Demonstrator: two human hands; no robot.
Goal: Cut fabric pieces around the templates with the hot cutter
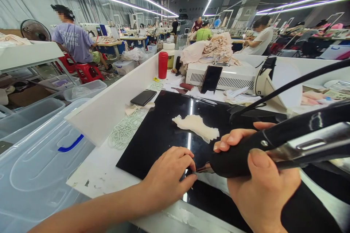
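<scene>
- The right hand is clenched around the thick handle of a black tool. The thumb lies on top and the fingers wrap the far side.
- The black tool lies near-right in the scene and points left. Its metal tip is low over the black mat.
- The left hand is curled, knuckles up. Its fingertips are down on the black mat, just beside the metal tip. Whether they pinch anything cannot be told.
- A cream fabric piece lies flat on the black mat, just beyond both hands and untouched.
- The table carries white elastic loops and a dark phone to the left.
</scene>
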